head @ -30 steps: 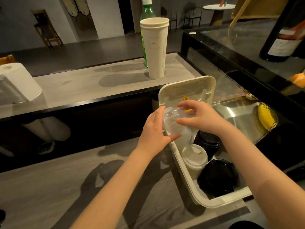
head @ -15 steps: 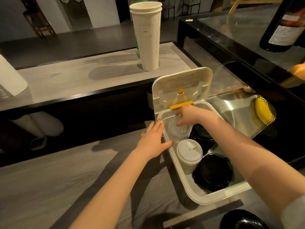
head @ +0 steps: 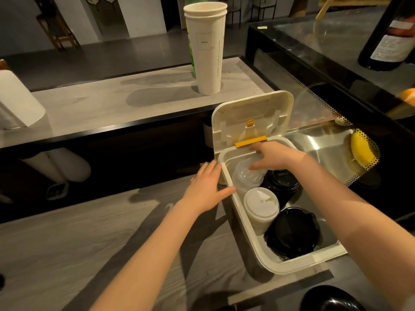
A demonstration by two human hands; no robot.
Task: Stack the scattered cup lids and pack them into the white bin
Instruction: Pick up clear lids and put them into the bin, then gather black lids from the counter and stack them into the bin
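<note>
Bin (head: 251, 239) on surface (head: 67, 254), lid up. My right hand (head: 272, 157) inside, grip on clear lids (head: 246, 177). Left hand (head: 205, 187) spread flat against bin wall, gripping nothing.

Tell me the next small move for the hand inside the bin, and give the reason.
Probably let go and lift the right hand out. The clear lid stack already sits inside the white bin, in the far corner beside the white lid stack and black lids, while the left hand rests at the rim. Whether the fingers grip it is unclear.
</note>
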